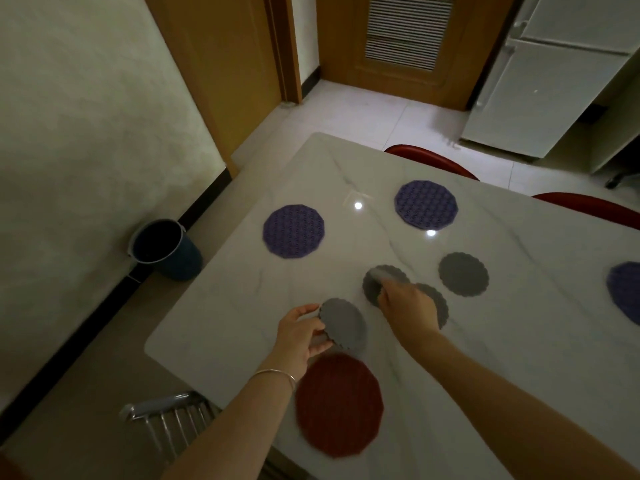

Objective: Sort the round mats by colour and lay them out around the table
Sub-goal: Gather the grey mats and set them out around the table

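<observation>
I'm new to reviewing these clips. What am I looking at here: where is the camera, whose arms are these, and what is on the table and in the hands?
There is no machine here: a person wears one wide-angle camera on the head, looking forward and down, so both bare arms reach in from the bottom edge.

The surface is a pale marble-look table. On it lie round mats: three purple mats (one cut off at the right edge), a big red mat nearest the person, and small grey mats, one lying alone.

The left hand, with a bracelet on the wrist, holds a grey mat by its edge. The right hand lifts the edge of another grey mat; a further grey one lies partly hidden under that hand.
</observation>
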A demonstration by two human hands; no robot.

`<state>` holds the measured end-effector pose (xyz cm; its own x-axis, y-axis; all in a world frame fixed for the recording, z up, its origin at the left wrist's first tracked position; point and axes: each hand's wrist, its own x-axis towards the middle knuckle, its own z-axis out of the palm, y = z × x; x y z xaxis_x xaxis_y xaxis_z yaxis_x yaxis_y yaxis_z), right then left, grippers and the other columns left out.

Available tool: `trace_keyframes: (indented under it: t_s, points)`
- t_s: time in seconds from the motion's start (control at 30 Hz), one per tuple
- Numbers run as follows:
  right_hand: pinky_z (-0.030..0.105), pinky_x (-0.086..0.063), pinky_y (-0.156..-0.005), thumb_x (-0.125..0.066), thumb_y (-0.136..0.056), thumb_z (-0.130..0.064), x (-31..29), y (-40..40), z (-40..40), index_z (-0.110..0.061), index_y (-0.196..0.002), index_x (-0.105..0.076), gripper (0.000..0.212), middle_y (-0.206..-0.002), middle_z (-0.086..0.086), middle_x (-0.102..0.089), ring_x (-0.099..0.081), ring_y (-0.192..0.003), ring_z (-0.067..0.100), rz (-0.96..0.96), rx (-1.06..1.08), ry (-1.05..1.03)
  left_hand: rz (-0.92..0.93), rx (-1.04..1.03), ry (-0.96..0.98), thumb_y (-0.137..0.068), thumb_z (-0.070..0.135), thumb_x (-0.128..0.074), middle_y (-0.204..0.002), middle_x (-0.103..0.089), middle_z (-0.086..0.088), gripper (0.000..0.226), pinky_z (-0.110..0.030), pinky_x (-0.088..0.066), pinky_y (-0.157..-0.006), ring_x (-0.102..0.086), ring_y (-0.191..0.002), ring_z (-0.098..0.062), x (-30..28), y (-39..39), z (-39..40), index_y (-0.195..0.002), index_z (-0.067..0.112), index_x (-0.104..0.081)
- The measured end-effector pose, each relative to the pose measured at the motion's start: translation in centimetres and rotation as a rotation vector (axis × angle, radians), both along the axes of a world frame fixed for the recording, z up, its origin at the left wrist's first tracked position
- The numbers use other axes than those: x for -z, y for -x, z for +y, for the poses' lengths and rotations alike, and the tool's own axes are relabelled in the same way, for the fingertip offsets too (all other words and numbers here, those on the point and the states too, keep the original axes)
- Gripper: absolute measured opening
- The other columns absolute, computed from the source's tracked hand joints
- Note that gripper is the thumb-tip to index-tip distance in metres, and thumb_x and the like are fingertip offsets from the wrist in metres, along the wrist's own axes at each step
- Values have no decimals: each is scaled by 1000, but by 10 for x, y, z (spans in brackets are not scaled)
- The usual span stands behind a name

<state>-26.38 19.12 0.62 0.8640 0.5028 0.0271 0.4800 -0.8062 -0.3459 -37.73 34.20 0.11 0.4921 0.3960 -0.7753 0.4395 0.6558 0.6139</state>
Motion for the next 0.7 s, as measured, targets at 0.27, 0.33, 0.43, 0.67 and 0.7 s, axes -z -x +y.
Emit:
trace_keyframes:
  t_s: [0.27, 0.33, 0.43, 0.67, 0.7]
  points:
    - [18, -36, -31, -83, -54, -14, 5, 74, 24, -21, -72, -69, 24, -57, -6, -67, -56, -38, 14, -53, -245, -20, 18, -100, -27, -81, -15, -59, -86, -64, -18, 30, -35, -58, -46, -66, -66, -27, -3, -7, 4, -96, 11, -55]
    - [22, -46, -39, -79, -63, -15, 9, 78, 20, -20, -80, -71, 19, -75, -3, -74, -64, -52, 16, 28, -253, -58, 19, -88, -34, -84, -10, -59, -88, -65, -17, 27, -40, -60, -57, -65, -73, -28, -4, -6, 7, -98, 12, -55]
    - [36, -58, -61, -67, -80, -22, 11, 71, 15, -14, -95, -71, 18, -101, 4, -73, -68, -81, 26, 155, -321, -129, 21, -48, -50, -84, -5, -61, -92, -65, -20, 32, -43, -58, -68, -65, -75, -29, -6, -5, 8, -111, 10, -54]
    - [38, -36, -106, -54, -87, -12, 19, 1, 8, -14, -138, -38, 54, -151, 9, -27, -24, -136, 26, 183, -79, 72, -16, -15, -86, -81, -17, -55, -108, -59, -21, 46, -38, -52, -66, -59, -72, -23, -11, -4, 4, -122, 3, -52]
    - [39, -32, -109, -56, -88, -18, 22, -9, 7, -15, -142, -30, 61, -154, 10, -19, -18, -139, 28, 193, -68, 162, -16, -10, -88, -81, -16, -55, -108, -60, -20, 45, -38, -53, -67, -59, -73, -23, -10, -3, 4, -121, 4, -53]
